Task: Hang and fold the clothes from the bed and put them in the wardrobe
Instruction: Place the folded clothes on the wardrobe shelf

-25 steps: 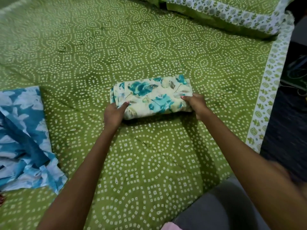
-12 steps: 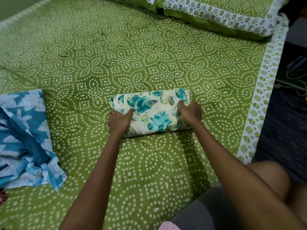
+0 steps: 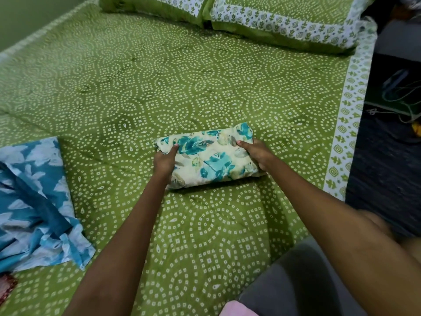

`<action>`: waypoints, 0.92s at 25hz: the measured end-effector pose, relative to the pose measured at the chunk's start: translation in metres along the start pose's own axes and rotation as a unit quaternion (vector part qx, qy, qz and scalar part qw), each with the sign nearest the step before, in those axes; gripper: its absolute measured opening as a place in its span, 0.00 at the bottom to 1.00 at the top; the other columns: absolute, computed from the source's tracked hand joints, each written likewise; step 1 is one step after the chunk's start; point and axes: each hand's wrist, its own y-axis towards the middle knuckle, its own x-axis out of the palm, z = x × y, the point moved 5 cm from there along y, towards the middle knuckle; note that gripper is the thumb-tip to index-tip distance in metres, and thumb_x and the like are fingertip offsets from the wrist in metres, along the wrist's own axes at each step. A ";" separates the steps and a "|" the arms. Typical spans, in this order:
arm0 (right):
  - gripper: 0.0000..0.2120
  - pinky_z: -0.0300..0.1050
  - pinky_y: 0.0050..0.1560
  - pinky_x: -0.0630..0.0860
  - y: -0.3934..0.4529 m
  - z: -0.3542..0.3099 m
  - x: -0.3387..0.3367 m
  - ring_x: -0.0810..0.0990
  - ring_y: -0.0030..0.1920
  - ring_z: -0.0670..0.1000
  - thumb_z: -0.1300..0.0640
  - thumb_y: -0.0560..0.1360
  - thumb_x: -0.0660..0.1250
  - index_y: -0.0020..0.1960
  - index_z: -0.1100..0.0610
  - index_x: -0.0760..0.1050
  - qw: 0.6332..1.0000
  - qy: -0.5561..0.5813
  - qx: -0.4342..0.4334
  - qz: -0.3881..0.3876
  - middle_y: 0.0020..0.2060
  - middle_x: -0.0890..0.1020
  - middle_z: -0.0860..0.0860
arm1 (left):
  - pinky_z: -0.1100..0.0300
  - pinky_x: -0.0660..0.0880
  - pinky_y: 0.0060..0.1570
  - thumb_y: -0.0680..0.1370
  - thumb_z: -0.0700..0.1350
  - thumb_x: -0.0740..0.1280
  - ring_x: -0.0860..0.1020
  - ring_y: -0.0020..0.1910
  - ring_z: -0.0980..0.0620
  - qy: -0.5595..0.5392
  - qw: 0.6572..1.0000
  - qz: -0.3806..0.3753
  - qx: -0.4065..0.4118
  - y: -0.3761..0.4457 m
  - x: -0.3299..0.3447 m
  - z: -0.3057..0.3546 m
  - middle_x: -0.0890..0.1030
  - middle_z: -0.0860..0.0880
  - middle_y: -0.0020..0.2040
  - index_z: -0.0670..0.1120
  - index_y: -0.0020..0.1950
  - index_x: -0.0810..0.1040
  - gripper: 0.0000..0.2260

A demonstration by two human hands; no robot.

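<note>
1. A folded floral cloth (image 3: 210, 157) — cream with teal flowers — lies near the middle of the bed (image 3: 159, 87), on the green bedsheet with its white dotted pattern.
2. The left hand (image 3: 164, 161) grips the cloth's left end, thumb laid on top and the other fingers tucked out of sight beneath the edge.
3. The right hand (image 3: 256, 153) grips the right end the same way — thumb on the upper face, fingers wrapped around the side.
4. Both arms reach forward from the lower edge of the view, and the cloth sits between the two hands as a compact, thick bundle.
5. A blue and white patterned garment (image 3: 34, 201) lies loose and rumpled at the left edge of the bed, well apart from the folded cloth.
6. Two pillows (image 3: 273, 17) in matching green covers with white printed borders rest at the far end of the bed.
7. To the right of the bed, a dark floor area holds some cables (image 3: 401, 94); details there are blurred.
8. No box, basket or wardrobe is visible, so nothing is stored inside anything.
</note>
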 end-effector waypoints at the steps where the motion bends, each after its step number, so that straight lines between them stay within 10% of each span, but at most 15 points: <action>1: 0.17 0.41 0.36 0.79 -0.003 0.001 -0.008 0.81 0.42 0.51 0.56 0.75 0.69 0.61 0.61 0.73 1.000 0.014 -0.015 0.011 0.52 0.81 0.56 | 0.54 0.77 0.50 0.75 0.53 0.68 0.79 0.50 0.46 -0.010 1.000 0.001 0.012 -0.005 0.004 0.002 0.79 0.47 0.49 0.44 0.56 0.76 0.16; 7: 0.15 0.55 0.58 0.76 -0.022 0.000 -0.091 0.79 0.56 0.57 0.56 0.79 0.63 0.63 0.61 0.73 0.989 0.027 -0.122 0.084 0.57 0.80 0.58 | 0.51 0.75 0.57 0.80 0.50 0.61 0.78 0.56 0.47 -0.034 0.987 -0.074 0.137 -0.048 0.074 0.022 0.78 0.44 0.59 0.41 0.64 0.72 0.16; 15: 0.14 0.31 0.40 0.73 -0.020 0.011 -0.231 0.76 0.52 0.50 0.58 0.80 0.59 0.63 0.64 0.71 0.973 0.065 -0.125 0.183 0.53 0.77 0.53 | 0.50 0.75 0.58 0.81 0.50 0.60 0.77 0.57 0.49 0.026 0.966 -0.135 0.219 -0.091 0.210 0.057 0.78 0.47 0.58 0.42 0.62 0.73 0.15; 19: 0.15 0.44 0.52 0.75 -0.020 -0.012 -0.300 0.76 0.53 0.52 0.61 0.80 0.59 0.66 0.63 0.70 0.970 0.090 -0.120 0.190 0.58 0.78 0.58 | 0.51 0.74 0.52 0.80 0.50 0.60 0.76 0.44 0.55 0.049 0.963 -0.140 0.226 -0.108 0.281 0.092 0.76 0.55 0.43 0.53 0.45 0.71 0.05; 23: 0.15 0.30 0.37 0.76 -0.061 -0.062 -0.374 0.77 0.51 0.51 0.60 0.80 0.59 0.66 0.63 0.70 0.969 0.089 -0.109 0.201 0.56 0.78 0.57 | 0.58 0.67 0.43 0.81 0.50 0.60 0.69 0.35 0.63 0.061 0.962 -0.148 0.221 -0.168 0.330 0.139 0.70 0.56 0.36 0.53 0.39 0.67 0.10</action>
